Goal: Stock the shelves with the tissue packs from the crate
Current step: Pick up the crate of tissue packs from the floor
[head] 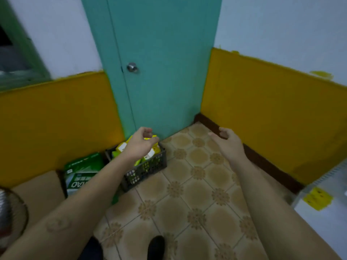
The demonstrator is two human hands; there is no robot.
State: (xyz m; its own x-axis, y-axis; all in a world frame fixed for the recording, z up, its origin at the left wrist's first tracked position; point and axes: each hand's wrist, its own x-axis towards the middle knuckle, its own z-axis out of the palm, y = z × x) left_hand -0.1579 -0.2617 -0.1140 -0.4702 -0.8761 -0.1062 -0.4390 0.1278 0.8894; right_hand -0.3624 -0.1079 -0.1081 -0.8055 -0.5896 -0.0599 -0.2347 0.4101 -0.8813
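A dark plastic crate (150,168) stands on the floor by the teal door, filled with several yellow-and-white tissue packs (150,155). My left hand (139,144) is over the crate's far end, fingers and thumb curled. A yellow pack edge (153,136) shows between them; whether they grip it is unclear. Held over the tiles to the right of the crate, my right hand (228,142) has its fingers relaxed and holds nothing. A white shelf edge (323,212) with a yellow label sits at the far right.
A green-and-white box (82,171) stands left of the crate, with a cardboard box (39,190) beside it. A fan grille (11,212) is at the lower left. The closed teal door (159,72) with its knob is ahead, yellow walls on both sides. My dark shoe (155,246) rests on the patterned tiles.
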